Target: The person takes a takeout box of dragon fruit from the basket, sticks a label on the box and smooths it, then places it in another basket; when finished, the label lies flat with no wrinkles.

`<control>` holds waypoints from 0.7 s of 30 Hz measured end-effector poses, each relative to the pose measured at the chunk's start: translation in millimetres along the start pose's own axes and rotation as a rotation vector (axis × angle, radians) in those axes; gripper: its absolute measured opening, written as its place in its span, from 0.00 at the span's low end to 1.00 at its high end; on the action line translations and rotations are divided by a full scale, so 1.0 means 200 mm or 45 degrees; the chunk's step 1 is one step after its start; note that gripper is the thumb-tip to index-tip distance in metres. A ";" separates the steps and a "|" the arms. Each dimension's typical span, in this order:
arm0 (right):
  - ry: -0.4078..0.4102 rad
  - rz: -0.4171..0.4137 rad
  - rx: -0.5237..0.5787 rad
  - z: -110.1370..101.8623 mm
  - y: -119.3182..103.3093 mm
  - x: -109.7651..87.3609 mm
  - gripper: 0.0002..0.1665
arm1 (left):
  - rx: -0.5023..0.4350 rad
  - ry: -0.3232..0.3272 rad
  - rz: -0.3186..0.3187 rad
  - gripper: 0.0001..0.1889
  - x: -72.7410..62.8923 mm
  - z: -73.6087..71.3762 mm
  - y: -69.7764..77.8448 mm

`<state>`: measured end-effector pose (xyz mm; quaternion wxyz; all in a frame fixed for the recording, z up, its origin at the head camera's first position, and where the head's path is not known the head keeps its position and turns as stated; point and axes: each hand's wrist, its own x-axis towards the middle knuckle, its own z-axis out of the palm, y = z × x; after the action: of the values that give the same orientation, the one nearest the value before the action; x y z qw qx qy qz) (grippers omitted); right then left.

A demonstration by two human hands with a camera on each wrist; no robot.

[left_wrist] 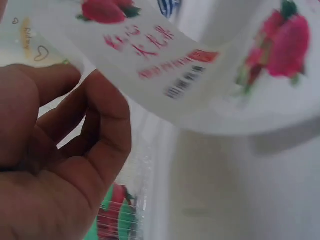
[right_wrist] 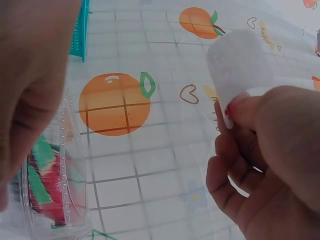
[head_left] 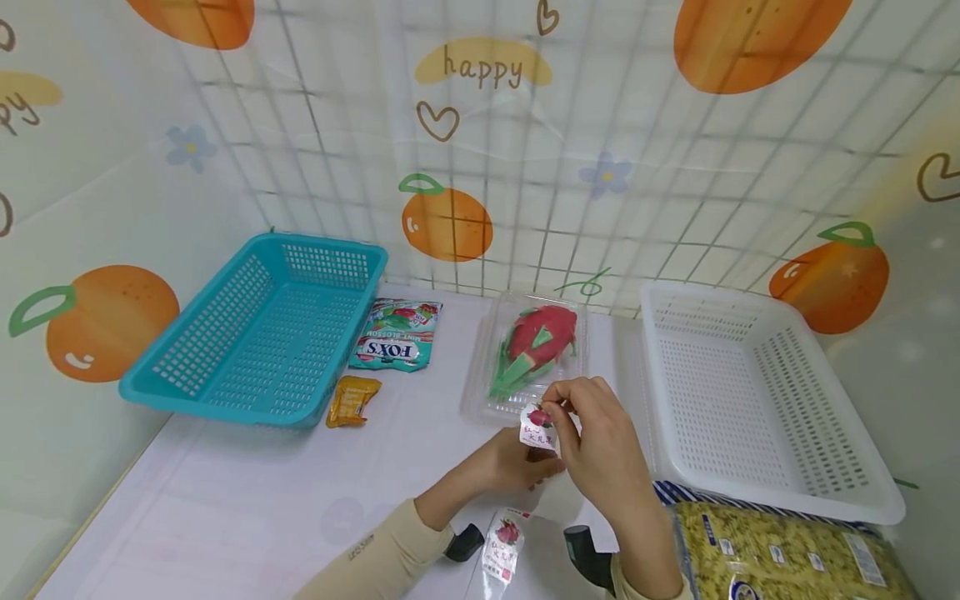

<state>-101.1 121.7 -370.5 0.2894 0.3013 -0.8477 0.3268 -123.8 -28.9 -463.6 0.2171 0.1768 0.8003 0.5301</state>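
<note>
In the head view my right hand pinches a fruit label printed with a red dragon fruit. Its pale back stands up from thumb and finger in the right wrist view. Beside it, my left hand has its fingers curled at a strip of the same labels, which hangs toward the forearm. The strip curves close to the left wrist camera and covers the left fingertips in part. Just beyond both hands lies a dragon fruit in a clear plastic box.
A teal basket stands at the left, with a Fox's candy bag and a small orange-yellow packet beside it. On the right are a white basket and a bag of yellow pasta. A printed curtain hangs behind.
</note>
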 end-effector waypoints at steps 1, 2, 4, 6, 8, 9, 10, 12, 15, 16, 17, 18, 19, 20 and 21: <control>-0.001 0.004 -0.001 0.00 0.00 0.00 0.14 | 0.006 -0.015 -0.019 0.07 0.00 0.00 -0.01; -0.002 0.008 -0.002 0.00 0.00 0.00 0.14 | 0.012 -0.029 -0.035 0.08 0.00 0.01 -0.01; -0.006 0.017 -0.005 0.00 0.00 0.00 0.14 | 0.046 -0.039 -0.051 0.11 0.00 0.01 -0.01; -0.011 0.024 -0.009 0.00 0.00 0.00 0.14 | 0.113 -0.025 -0.075 0.15 0.00 0.01 -0.01; -0.014 0.029 -0.012 0.01 0.00 -0.01 0.14 | 0.180 0.000 -0.093 0.16 -0.01 0.00 -0.01; -0.014 0.030 -0.013 0.01 0.00 -0.01 0.14 | 0.217 0.016 -0.100 0.16 -0.01 0.00 -0.01; -0.014 0.031 -0.013 0.01 0.00 -0.01 0.14 | 0.252 0.031 -0.107 0.16 -0.01 0.00 -0.02; -0.014 0.032 -0.014 0.01 0.00 -0.01 0.14 | 0.289 0.046 -0.110 0.14 -0.01 0.00 -0.02; -0.013 0.034 -0.021 0.01 0.01 -0.01 0.13 | 0.267 0.046 -0.078 0.08 -0.01 -0.01 -0.03; -0.012 0.031 -0.023 0.01 0.01 0.00 0.13 | 0.239 0.041 -0.066 0.08 -0.01 -0.01 -0.03; -0.009 0.029 -0.025 0.01 0.01 0.00 0.13 | 0.211 0.035 -0.057 0.09 -0.01 -0.02 -0.03; -0.008 0.027 -0.027 0.01 0.01 0.00 0.13 | 0.170 0.029 -0.043 0.10 -0.02 -0.03 -0.03; -0.005 0.025 -0.029 0.01 0.01 0.00 0.13 | 0.133 0.020 -0.031 0.10 -0.02 -0.04 -0.03; -0.004 0.022 -0.030 0.01 0.01 0.00 0.13 | 0.103 0.010 -0.019 0.10 -0.02 -0.05 -0.02; -0.003 0.020 -0.030 0.01 0.01 0.00 0.13 | 0.075 -0.001 -0.003 0.10 -0.02 -0.06 -0.02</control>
<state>-103.3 121.9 -373.5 0.2893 0.2916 -0.8542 0.3187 -126.4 -42.0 -462.0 0.2126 0.1824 0.8157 0.5061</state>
